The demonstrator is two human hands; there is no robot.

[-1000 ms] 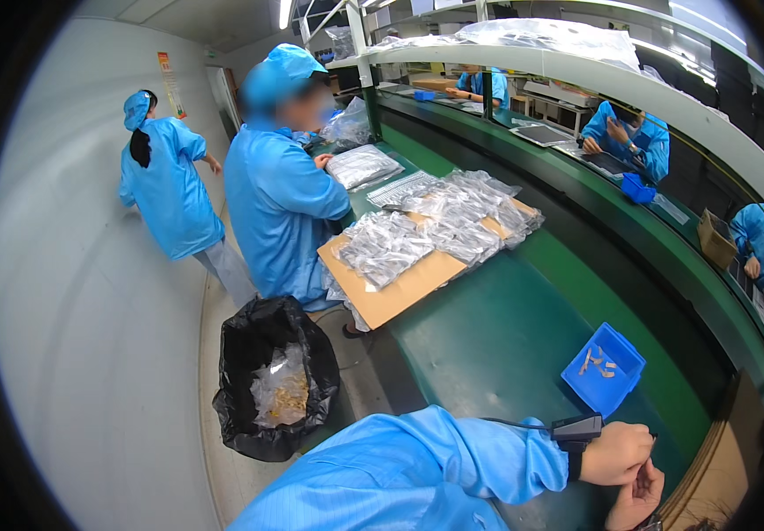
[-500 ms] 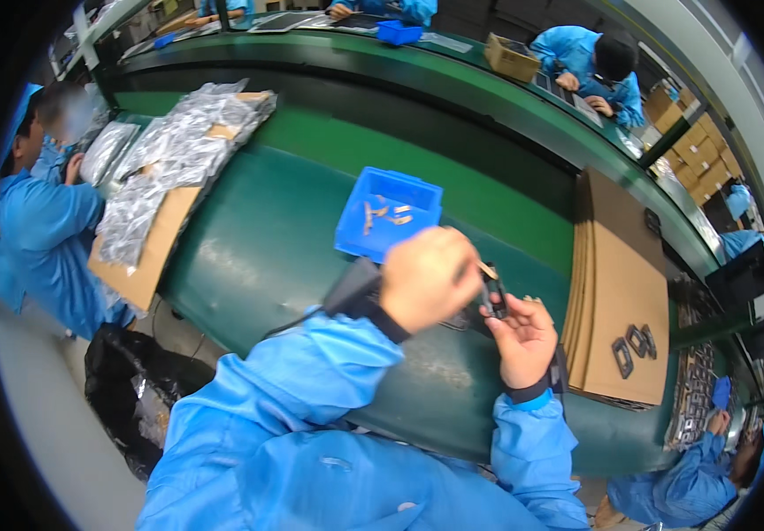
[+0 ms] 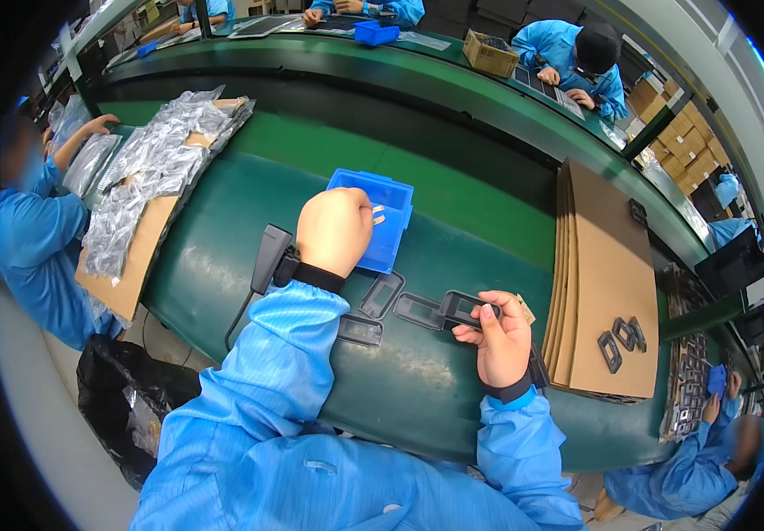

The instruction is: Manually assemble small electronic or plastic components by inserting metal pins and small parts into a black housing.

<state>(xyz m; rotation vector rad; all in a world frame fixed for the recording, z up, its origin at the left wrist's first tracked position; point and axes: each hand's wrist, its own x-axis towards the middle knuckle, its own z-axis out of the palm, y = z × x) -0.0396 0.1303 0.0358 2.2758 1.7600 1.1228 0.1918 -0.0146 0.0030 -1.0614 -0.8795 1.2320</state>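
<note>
the dark frame (image 3: pixel 463 308) is up in the right hand (image 3: pixel 504 341), over the middle of the counter (image 3: pixel 240 221), pinched at its right end between thumb and fingers; its long axis runs left to right, dipping a little toward the thumb, and its free end points left. three similar shallow frames lie to its left: the nearest frame (image 3: pixel 417 311) runs almost parallel to it (whether the two touch, i cannot tell), the slanted frame (image 3: pixel 383 295) leans its far end rightward, and the crosswise frame (image 3: pixel 360 331) is closest to the counter's near edge, its left end beside the left sleeve (image 3: pixel 289 341). the left hand (image 3: pixel 336 232) is over the left side of the blue tray (image 3: pixel 404 217), fingers curled down; the fingertips are hidden, so i cannot tell whether they pinch anything. beside its knuckles, pale strips (image 3: pixel 378 215) show in the tray. open room stretches from the tray leftward to the bagged pile (image 3: pixel 147 173), and from its right rim to the stacked cardboard (image 3: pixel 616 265); between the right hand and the cardboard's left edge, the gap is tight.
</note>
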